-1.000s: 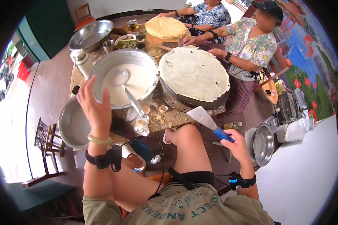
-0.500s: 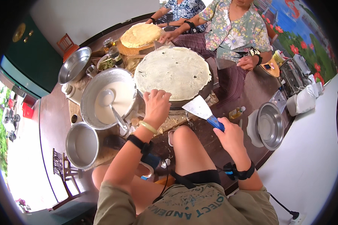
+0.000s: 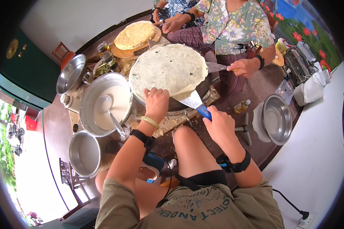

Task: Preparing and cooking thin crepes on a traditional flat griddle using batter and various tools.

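A large, thin, pale pancake (image 3: 166, 70) with small holes lies over a round dark griddle (image 3: 206, 87). My left hand (image 3: 156, 102) is closed, its curled fingertips gripping the pancake's near edge. In my right hand (image 3: 221, 125) is a scraper (image 3: 192, 100) with a blue handle, its wide metal blade reaching under the near right edge. Across from me a co-worker's hand (image 3: 245, 68) holds another scraper (image 3: 216, 67) against the pancake's right edge.
Left of the griddle stands a big basin (image 3: 86, 110) of white batter with a ladle (image 3: 112, 116) in it. An empty-looking pot (image 3: 84, 152) sits nearer me. Stacked flatbreads (image 3: 135, 35) lie on a round board at the back. A steel bowl (image 3: 277, 120) is on the right.
My scraper's blade has moved up and left under the pancake's edge. The pancake has shifted slightly left, and the co-worker's scraper has come in to its right edge.
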A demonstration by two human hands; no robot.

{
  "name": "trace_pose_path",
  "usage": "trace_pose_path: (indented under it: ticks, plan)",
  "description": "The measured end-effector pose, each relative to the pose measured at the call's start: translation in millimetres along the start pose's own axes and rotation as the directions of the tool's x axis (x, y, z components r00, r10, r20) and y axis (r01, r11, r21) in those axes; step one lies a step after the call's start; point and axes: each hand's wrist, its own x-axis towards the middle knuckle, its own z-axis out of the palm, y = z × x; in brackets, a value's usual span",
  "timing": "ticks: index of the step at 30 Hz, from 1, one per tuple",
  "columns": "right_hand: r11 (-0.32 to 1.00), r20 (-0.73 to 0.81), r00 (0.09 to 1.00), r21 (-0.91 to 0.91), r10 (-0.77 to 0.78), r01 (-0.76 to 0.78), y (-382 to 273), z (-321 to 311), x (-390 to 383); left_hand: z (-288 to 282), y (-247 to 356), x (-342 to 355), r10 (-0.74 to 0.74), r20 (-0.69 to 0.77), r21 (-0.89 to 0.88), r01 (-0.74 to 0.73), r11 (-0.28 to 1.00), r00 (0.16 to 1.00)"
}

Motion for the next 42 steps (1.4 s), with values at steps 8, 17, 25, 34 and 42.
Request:
trace_pose_path:
  ticks: [8,17,25,34,42]
  plan:
    - [0.999,-0.005,1.0,-0.018,-0.029,0.028,8.2,-9.9,27.2,-2.6,0.0,4.3,-0.075,-0.077,-0.014,0.075,0.997,0.994]
    - [0.99,-0.04,0.99,0.027,-0.136,0.137,23.0,-16.5,83.5,-13.5,-3.4,5.2,-0.226,-0.178,-0.071,0.217,0.974,0.958]
    - [0.973,0.061,0.975,-0.076,-0.213,0.217,-9.4,-29.3,99.3,-26.8,-12.9,19.8,-0.261,-0.2,-0.083,0.249,0.965,0.944]
    - [0.982,0.062,0.984,-0.082,-0.166,0.17,-25.1,-38.1,111.1,-43.1,-28.8,36.5,-0.255,-0.197,-0.036,0.253,0.967,0.947]
    - [0.975,0.102,0.981,-0.132,-0.166,0.179,-28.1,-41.9,126.8,-40.8,-15.9,39.1,-0.306,-0.053,-0.075,0.302,0.95,0.95]
